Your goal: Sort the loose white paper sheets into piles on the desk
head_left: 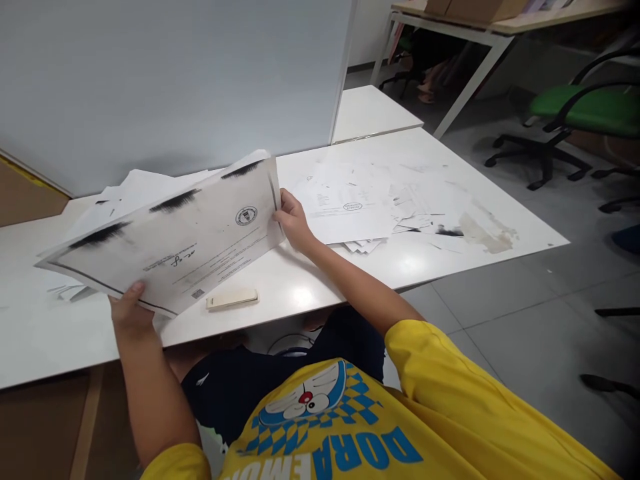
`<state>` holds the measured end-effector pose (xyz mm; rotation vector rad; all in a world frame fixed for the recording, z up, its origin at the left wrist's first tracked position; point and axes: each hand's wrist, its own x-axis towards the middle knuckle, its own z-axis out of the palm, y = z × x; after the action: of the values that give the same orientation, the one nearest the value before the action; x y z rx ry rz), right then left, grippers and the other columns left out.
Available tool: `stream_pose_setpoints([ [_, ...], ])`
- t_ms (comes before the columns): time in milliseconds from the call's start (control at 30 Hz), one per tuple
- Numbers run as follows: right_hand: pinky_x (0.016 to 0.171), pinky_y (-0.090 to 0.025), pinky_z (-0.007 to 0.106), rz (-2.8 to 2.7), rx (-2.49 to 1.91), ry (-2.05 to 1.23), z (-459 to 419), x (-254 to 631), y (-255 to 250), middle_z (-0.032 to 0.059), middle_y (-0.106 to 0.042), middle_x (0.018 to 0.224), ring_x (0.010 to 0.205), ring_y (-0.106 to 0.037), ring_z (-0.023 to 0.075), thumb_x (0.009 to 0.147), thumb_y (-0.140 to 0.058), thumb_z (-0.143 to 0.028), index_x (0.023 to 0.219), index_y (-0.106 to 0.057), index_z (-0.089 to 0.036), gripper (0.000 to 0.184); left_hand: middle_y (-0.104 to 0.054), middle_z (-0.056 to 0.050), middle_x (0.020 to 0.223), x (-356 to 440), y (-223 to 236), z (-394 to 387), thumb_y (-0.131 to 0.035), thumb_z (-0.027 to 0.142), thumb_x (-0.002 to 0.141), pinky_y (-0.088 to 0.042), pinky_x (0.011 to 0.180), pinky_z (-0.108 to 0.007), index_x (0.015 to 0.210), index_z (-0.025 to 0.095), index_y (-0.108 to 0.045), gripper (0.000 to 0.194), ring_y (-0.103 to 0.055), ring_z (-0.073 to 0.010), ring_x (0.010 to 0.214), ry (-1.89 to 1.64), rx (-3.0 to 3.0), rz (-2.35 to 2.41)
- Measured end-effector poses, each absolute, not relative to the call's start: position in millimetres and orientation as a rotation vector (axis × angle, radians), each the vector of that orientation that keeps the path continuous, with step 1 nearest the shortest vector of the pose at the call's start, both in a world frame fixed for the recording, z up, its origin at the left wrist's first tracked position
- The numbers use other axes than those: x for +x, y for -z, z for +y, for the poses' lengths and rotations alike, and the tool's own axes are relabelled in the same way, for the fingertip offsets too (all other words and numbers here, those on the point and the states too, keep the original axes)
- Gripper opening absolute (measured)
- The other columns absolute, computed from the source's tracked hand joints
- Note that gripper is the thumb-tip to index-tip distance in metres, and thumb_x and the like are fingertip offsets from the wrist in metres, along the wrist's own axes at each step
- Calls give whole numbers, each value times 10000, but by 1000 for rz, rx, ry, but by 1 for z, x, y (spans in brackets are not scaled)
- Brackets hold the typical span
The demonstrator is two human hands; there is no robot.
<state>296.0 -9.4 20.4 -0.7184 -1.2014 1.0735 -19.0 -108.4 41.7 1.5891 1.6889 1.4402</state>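
A stack of printed sheets point(175, 240) with black smudges and a round stamp is lifted off the white table point(40, 333). My left hand point(131, 308) grips its near edge, thumb on top. My right hand point(293, 220) pinches its right edge. More sheets point(135, 187) lie behind the lifted stack.
A spread of loose papers point(380, 200) covers the table's right half. A small beige stapler-like object point(233, 299) lies near the front edge. A grey partition point(175, 80) stands behind. A green office chair point(575, 113) and another desk point(500, 27) are to the right.
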Motion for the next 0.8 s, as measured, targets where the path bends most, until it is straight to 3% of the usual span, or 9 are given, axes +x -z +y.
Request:
stream_pose_setpoints([
  [167,880,-519,410,-1291,-711,-1054,-18,319,-31,-9,-549,808,879,-560,210,774,-621,-263,794,-552,-247,74,-753,-2,1242,-26,-36,-111,-658,597,785,-493,1150,-561,1480,339,-482,762,-631,-306,1267,-1348,1472,1608],
  [300,893,-566,438,-1392,-689,-1201,-35,342,-27,9,-676,896,951,-656,239,770,-769,-444,916,-672,-241,268,-780,-23,1133,-22,-36,-108,-863,545,654,-461,1185,-563,1315,277,-603,760,-681,-300,1179,-1318,1344,1563],
  [433,865,-615,471,-1377,-809,-1197,-55,369,-40,18,-730,902,977,-712,262,768,-791,-584,961,-726,-246,395,-758,-87,1112,3,-55,-88,-949,505,561,-521,1122,-558,1183,169,-600,788,-677,-283,1170,-1558,1253,1580],
  [600,953,-610,451,-1387,-896,-997,-96,429,-85,16,-768,1057,1165,-703,283,764,-858,-467,1100,-744,-296,394,-750,-136,1047,56,-72,-77,-1004,519,466,-626,939,-572,1083,136,-591,835,-723,-312,1025,-1399,1223,1418],
  [700,892,-638,442,-1313,-1079,-1025,-133,468,-71,32,-793,1070,1076,-745,283,802,-834,-394,1166,-740,-296,388,-746,-170,1137,83,-62,-93,-935,533,624,-613,965,-577,1156,137,-619,735,-729,-341,1070,-1152,1286,1339],
  [800,734,-651,403,-1177,-1411,-1110,-172,495,-26,42,-812,970,911,-777,282,792,-825,-414,1107,-750,-267,356,-656,-147,1408,96,-47,-113,-773,486,826,-565,1064,-512,1431,232,-540,697,-644,-326,1286,-1014,1554,1361],
])
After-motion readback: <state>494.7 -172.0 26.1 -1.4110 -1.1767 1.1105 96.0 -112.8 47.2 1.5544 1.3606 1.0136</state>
